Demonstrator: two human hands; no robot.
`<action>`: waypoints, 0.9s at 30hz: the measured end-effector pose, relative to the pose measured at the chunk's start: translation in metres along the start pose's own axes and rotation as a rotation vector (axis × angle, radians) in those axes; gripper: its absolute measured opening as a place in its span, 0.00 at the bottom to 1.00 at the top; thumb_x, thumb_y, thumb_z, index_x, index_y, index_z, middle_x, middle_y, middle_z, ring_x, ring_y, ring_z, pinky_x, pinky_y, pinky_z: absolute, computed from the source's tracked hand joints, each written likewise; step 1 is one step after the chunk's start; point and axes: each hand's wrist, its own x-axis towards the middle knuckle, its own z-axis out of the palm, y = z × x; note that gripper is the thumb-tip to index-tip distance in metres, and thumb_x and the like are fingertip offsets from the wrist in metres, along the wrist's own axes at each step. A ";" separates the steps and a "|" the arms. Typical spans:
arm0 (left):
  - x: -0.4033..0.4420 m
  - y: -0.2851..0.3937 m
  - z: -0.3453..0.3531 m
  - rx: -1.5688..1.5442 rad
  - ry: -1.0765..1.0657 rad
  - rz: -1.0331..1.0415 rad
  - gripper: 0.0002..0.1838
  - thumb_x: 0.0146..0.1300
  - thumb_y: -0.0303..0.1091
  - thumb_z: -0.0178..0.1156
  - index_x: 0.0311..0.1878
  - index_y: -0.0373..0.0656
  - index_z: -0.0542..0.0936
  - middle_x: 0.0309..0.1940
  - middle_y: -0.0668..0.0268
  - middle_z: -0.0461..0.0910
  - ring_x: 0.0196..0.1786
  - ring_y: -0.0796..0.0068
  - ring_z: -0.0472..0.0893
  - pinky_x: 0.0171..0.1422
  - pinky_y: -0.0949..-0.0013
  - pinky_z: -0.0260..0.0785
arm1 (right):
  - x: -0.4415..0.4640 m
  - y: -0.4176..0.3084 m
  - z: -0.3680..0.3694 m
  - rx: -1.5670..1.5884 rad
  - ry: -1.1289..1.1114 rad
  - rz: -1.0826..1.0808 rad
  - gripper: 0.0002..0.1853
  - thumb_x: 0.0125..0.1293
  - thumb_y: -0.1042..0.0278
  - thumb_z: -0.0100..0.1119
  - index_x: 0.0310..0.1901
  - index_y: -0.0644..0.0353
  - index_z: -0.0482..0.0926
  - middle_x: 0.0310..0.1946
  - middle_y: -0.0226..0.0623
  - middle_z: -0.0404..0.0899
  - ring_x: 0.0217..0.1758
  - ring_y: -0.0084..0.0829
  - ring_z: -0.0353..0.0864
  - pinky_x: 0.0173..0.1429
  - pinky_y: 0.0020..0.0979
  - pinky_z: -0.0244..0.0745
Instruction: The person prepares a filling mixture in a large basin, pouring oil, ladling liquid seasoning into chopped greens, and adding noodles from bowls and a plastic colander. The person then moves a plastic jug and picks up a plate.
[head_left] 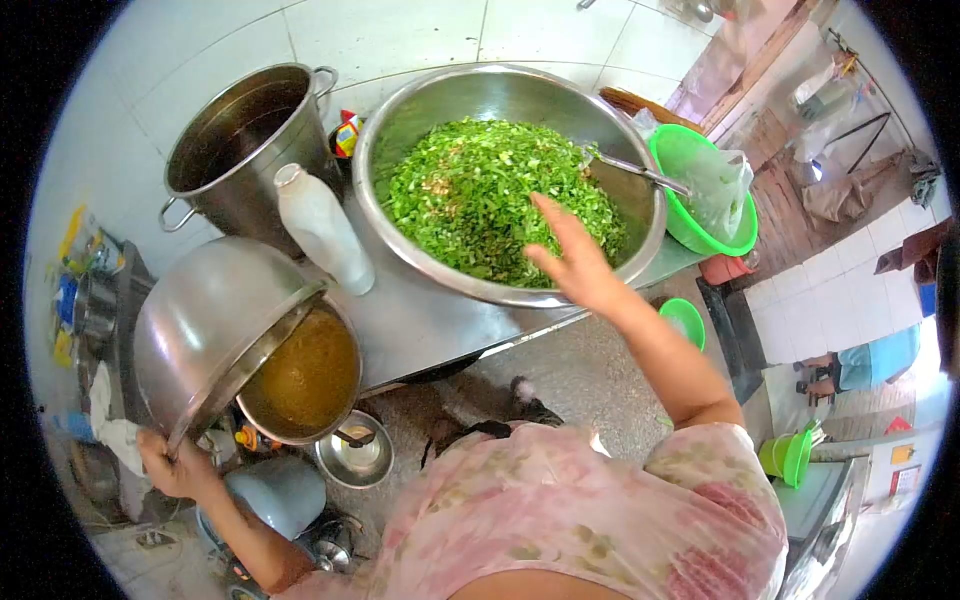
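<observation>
My left hand (175, 463) is closed on the rim of a large metal bowl (215, 310), which is tipped on its side at the left. Partly behind that bowl is a round metal vessel (305, 375) with a yellow-brown liquid in it. My right hand (575, 258), fingers apart and holding nothing, is over the near right part of a wide steel basin (400, 245). Chopped greens (480, 200) are heaped in the basin, with some pale brown bits on top. A metal utensil handle (645, 172) rests across the basin's right rim.
A tall stockpot (235, 150) and a whitish bottle (322, 230) stand left of the basin on the metal table (420, 325). A green tub (735, 240) with a plastic bag is at the right. On the floor are a small metal bowl (355, 462) and a green bowl (683, 322).
</observation>
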 end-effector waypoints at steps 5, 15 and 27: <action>0.006 0.029 -0.017 0.131 -0.163 0.015 0.05 0.47 0.16 0.50 0.24 0.35 0.67 0.21 0.63 0.66 0.25 0.72 0.64 0.36 0.72 0.63 | -0.010 0.100 -0.059 -0.077 -0.031 0.199 0.28 0.56 0.62 0.57 0.58 0.61 0.63 0.58 0.50 0.63 0.60 0.47 0.62 0.63 0.40 0.56; 0.009 0.113 -0.007 0.329 -0.050 0.004 0.07 0.46 0.20 0.51 0.24 0.39 0.64 0.18 0.66 0.61 0.23 0.75 0.60 0.28 0.73 0.57 | 0.046 0.242 -0.109 -0.568 -0.187 -0.007 0.32 0.49 0.66 0.63 0.58 0.61 0.63 0.52 0.51 0.67 0.58 0.47 0.62 0.61 0.39 0.59; -0.002 0.124 0.004 0.408 0.146 -0.326 0.07 0.47 0.27 0.58 0.26 0.39 0.69 0.22 0.67 0.66 0.28 0.71 0.65 0.36 0.71 0.59 | 0.080 0.269 -0.139 -0.439 -0.517 -0.012 0.33 0.50 0.82 0.44 0.62 0.52 0.59 0.38 0.53 0.73 0.41 0.50 0.75 0.44 0.45 0.70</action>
